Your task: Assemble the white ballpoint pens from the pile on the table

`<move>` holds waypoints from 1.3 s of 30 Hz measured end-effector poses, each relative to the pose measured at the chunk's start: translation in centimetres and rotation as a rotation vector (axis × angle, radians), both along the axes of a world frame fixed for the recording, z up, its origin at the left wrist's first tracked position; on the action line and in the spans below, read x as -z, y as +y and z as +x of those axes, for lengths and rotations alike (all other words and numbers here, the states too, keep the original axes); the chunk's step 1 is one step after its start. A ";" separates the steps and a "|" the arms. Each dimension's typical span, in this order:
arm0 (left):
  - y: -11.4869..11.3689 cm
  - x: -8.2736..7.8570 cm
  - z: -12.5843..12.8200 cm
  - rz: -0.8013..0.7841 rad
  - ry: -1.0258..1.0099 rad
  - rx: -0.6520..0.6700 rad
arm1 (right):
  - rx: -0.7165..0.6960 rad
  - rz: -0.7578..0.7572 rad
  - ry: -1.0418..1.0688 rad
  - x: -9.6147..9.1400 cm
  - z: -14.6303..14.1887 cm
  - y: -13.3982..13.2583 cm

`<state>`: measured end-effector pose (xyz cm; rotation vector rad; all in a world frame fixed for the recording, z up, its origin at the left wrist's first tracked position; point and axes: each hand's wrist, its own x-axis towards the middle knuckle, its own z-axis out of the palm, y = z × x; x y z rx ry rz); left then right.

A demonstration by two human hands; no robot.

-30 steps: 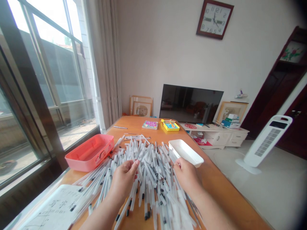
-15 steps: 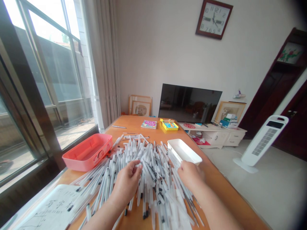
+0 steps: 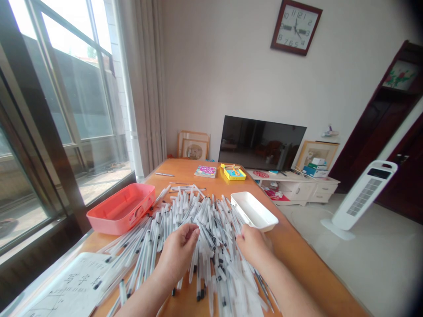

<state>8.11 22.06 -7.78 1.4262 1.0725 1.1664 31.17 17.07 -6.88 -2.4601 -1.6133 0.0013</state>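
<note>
A wide pile of translucent pen parts [image 3: 185, 207], with clear barrels, black-tipped caps and thin refills, spreads over the wooden table [image 3: 297, 264]. My left hand [image 3: 180, 246] hovers over its middle, thumb and fingers curled together in a pinch. Anything in that pinch is too small or too hidden to name. Over the pile's right side is my right hand [image 3: 254, 243], fingers closed, just in front of a white tray [image 3: 236, 207]. Its fingertips face away, so I cannot make out what they hold. The pile hides much of the tabletop between both hands.
A red plastic box [image 3: 109, 226] stands left of the pile, with a notebook [image 3: 71, 281] nearer me. Farther back are a silver pen [image 3: 164, 174], a colourful booklet [image 3: 205, 171] and a yellow box [image 3: 235, 177]. A white tower fan [image 3: 365, 193] stands on the floor at right.
My right hand has moved a little left, toward my left hand. My left hand has shifted slightly right, its fingers still curled. The pile looks the same.
</note>
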 end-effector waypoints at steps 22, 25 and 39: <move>-1.1 -2.2 0.2 -0.367 -0.523 0.269 | -0.333 0.038 1.482 -1.6 -5.2 -1.6; -1.1 -2.4 -0.1 -0.397 -0.613 0.304 | -0.362 -0.079 1.654 -1.5 -5.8 -1.9; -1.3 -3.0 0.2 -0.324 -0.575 0.261 | -0.511 0.074 1.411 -1.5 -7.3 -2.3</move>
